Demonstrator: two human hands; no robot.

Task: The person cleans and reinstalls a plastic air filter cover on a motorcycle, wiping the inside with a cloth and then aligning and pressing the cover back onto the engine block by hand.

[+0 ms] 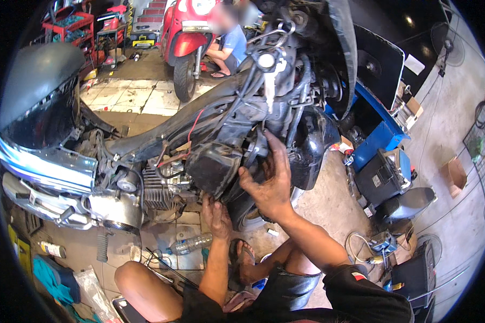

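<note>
A stripped step-through motorcycle frame (pixel 156 134) stretches across in front of me, with a finned engine (pixel 161 188) below it. A black plastic housing (pixel 213 169) sits beside the engine, under the frame. My left hand (pixel 216 218) has its fingers curled up against the housing's lower edge. Along the housing's right side, my right hand (pixel 273 185) reaches up with thumb and forefinger spread. Its forefinger touches dark parts under the steering area, while the other fingers are partly hidden. A red wire (pixel 193 129) hangs loose above the housing.
Beyond the frame, a person (pixel 231 48) crouches by a red scooter (pixel 186 46). A plastic bottle (pixel 190 244) lies on the floor near my left forearm. At right stand a blue cabinet (pixel 380 132) and a black box (pixel 382 180). A red tool cart (pixel 70 27) is far left.
</note>
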